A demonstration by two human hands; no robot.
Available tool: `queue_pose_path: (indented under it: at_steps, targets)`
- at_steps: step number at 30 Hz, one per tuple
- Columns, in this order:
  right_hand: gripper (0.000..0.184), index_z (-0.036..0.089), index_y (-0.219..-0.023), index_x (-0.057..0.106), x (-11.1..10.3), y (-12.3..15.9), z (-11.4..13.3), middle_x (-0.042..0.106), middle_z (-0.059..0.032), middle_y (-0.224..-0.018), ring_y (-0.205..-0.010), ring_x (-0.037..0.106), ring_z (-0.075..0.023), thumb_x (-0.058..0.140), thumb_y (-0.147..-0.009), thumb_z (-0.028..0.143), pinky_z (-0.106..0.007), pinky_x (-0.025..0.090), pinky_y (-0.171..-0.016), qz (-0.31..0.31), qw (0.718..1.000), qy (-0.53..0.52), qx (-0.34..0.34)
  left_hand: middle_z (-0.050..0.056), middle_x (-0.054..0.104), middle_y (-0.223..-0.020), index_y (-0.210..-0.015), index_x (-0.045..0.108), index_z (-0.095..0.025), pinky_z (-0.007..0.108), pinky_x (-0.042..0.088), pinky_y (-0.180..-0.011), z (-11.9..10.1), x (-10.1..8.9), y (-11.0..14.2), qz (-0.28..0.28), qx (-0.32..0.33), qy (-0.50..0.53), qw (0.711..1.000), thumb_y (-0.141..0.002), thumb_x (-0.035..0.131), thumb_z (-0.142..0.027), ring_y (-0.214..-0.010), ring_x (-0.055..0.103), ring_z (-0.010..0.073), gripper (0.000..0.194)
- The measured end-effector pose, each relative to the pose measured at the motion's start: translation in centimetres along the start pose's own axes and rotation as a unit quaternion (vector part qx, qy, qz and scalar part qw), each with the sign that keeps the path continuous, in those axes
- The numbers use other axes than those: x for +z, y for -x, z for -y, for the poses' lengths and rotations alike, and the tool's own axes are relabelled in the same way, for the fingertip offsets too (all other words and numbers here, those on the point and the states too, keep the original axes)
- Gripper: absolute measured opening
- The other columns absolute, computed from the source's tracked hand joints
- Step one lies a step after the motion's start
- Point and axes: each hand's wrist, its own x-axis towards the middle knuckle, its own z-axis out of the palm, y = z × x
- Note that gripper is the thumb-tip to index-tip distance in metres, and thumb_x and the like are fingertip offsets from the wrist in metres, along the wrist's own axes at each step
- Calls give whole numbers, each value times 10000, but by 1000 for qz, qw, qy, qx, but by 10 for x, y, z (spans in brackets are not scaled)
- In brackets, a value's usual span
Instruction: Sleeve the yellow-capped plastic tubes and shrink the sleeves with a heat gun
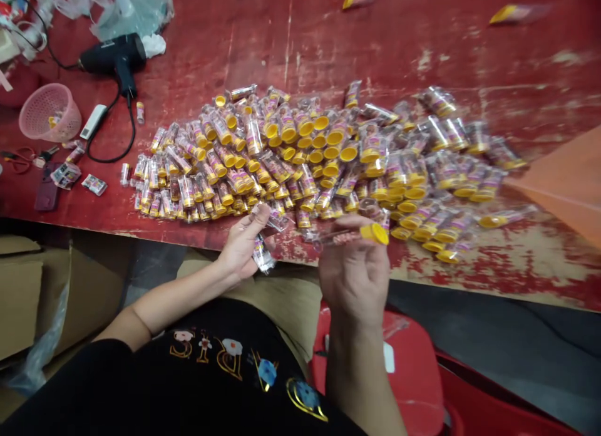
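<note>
My right hand (354,270) is closed around a small clear tube with a yellow cap (374,233), held tilted above the table's near edge. My left hand (241,245) pinches some clear plastic wrappers (263,255) with printing on them; parts of them stick out past the thumb and below the palm. Just beyond both hands lies a long heap of clear tubes (282,154) with yellow caps and purple labels, many in clear wrap. The tube in my right hand is slightly blurred.
On the red table (263,41), a black heat gun (115,54) with a cord lies at the left, near a pink basket (50,113) and a purple phone (46,188). An orange sheet (563,179) covers the right side. Cardboard boxes (89,285) and a red stool (413,373) stand below.
</note>
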Motion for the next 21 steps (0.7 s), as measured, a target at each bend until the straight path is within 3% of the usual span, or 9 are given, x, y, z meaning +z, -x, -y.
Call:
queue_pose_path:
  at_steps: [4, 7, 10, 12, 15, 18, 21]
  targets:
    - [415, 291, -1299, 631, 10, 15, 9, 619, -44, -1006, -888, 620, -177, 706, -941, 487, -308, 525, -770, -45, 997, 18, -54, -4, 710, -782, -844, 676, -134, 174, 470, -488, -2, -1, 6, 9, -30, -2, 1000, -712, 965, -327, -574, 623, 65, 371]
    - [361, 284, -1248, 626, 15, 19, 7, 653, -45, -1036, -913, 639, -175, 742, -917, 369, -302, 519, -773, -81, 995, 19, -50, -4, 710, -784, -850, 686, -143, 173, 453, -469, 0, -2, 8, 6, -31, -20, 999, -779, 915, -289, -608, 657, 89, 281]
    - [271, 247, -1145, 652, 11, 21, 4, 630, -10, -866, -720, 591, -137, 704, -928, 400, -252, 473, -636, -45, 999, -5, 9, -19, 703, -776, -849, 700, -135, 183, 480, -514, 3, -3, 10, -10, -12, -42, 999, -815, 876, -244, -590, 618, 72, 209]
    - [286, 224, -1085, 682, 8, 21, 2, 572, 29, -724, -594, 513, -114, 741, -894, 428, -233, 423, -556, -10, 998, 34, 46, -23, 704, -787, -855, 712, -131, 186, 479, -522, 6, -4, 10, -6, -11, -46, 999, -808, 878, -242, -564, 580, 54, 205]
    - [274, 195, -937, 718, 7, 21, -3, 624, 17, -720, -611, 550, -119, 817, -826, 425, -240, 448, -569, -4, 989, 132, 64, -11, 711, -815, -893, 734, -128, 172, 432, -483, 10, -5, 9, 13, -19, -50, 998, -767, 904, -235, -608, 610, 63, 237]
    - [317, 183, -795, 675, 7, 20, -8, 615, 13, -685, -602, 545, -110, 748, -894, 475, -233, 449, -583, 8, 988, 135, 77, -19, 694, -792, -855, 708, -120, 159, 378, -453, 12, -6, 8, -6, -1, -54, 998, -711, 950, -278, -615, 602, 55, 323]
    - [340, 198, -972, 683, 3, 20, -4, 579, 18, -713, -580, 500, -99, 597, -991, 527, -213, 402, -537, 28, 994, 30, 104, -47, 641, -708, -804, 650, -121, 153, 346, -444, 10, -7, 5, -17, 14, -49, 999, -676, 975, -386, -546, 535, 28, 438]
